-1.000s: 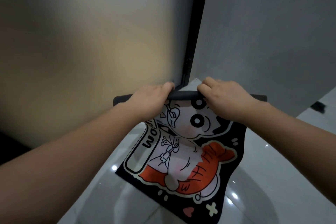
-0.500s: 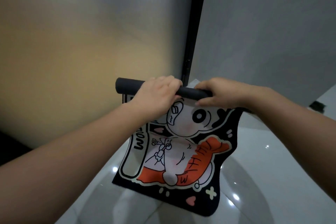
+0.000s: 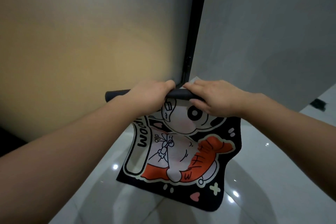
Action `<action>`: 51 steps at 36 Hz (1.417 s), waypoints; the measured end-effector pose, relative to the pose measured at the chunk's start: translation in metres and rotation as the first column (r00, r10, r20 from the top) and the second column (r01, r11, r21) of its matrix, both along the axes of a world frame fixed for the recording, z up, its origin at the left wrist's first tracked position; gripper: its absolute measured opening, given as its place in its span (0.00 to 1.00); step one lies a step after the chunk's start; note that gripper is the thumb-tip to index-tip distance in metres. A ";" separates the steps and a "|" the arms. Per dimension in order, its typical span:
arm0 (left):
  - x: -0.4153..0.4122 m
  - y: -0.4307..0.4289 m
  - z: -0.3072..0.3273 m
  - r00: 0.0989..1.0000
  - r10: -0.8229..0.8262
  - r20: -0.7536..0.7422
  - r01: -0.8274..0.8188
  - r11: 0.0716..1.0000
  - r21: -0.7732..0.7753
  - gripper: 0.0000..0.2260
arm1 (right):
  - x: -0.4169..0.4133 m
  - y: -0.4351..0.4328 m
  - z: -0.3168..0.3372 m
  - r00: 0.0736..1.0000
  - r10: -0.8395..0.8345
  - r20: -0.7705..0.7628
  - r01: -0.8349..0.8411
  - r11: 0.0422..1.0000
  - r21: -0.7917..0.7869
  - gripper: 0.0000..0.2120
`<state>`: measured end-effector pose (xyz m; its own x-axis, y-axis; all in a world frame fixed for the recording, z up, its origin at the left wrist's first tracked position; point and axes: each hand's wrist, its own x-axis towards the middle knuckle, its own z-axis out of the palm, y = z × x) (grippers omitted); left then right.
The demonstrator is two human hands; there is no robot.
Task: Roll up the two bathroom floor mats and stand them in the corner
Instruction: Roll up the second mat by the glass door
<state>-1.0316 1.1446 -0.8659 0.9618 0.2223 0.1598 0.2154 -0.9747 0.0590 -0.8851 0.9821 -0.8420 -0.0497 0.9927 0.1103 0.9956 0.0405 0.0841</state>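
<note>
Mat (image 3: 181,151) hangs downward, its rolled top edge running left-to-right, gripped by left hand (image 3: 149,96) and right hand (image 3: 216,100).

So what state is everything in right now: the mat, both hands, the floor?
mat: top edge rolled into a thin tube, the rest hanging open with the picture side facing the camera.
left hand: curled over the rolled part, gripping it.
right hand: holds the rolled part, thumb underneath.
floor: glossy, showing light reflections.
</note>
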 end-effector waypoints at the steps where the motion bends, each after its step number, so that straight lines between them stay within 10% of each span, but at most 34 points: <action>1: -0.001 0.000 0.000 1.000 -0.014 -0.005 0.014 1.000 -0.004 0.10 | -0.001 0.000 0.001 1.000 -0.001 0.010 0.001 1.000 0.000 0.19; 11: -0.001 0.001 0.020 0.966 -0.026 -0.257 -0.083 0.911 -0.404 0.13 | -0.011 -0.004 -0.001 0.948 0.151 0.282 -0.200 0.968 0.153 0.19; 17: -0.005 -0.012 0.004 1.000 0.000 -0.011 0.001 0.995 0.098 0.09 | -0.002 0.007 0.007 0.966 -0.205 -0.154 0.167 0.958 -0.232 0.24; 21: -0.005 -0.014 0.003 0.994 -0.047 0.103 0.033 0.991 0.133 0.09 | 0.002 0.012 0.010 0.861 -0.322 -0.394 0.165 0.909 -0.382 0.11; 30: -0.005 -0.005 0.010 0.955 -0.020 -0.295 -0.112 0.899 -0.424 0.13 | -0.009 0.012 -0.010 0.979 0.031 0.199 -0.053 0.993 0.106 0.08; 41: -0.011 -0.016 -0.015 0.994 -0.007 0.110 -0.013 0.983 0.183 0.11 | -0.011 0.025 -0.001 0.889 -0.347 -0.299 0.225 0.900 -0.375 0.10; 51: -0.012 0.005 -0.015 0.964 0.010 -0.267 -0.150 0.847 -0.510 0.16 | -0.029 0.018 -0.022 0.974 -0.029 0.225 -0.007 0.987 0.159 0.06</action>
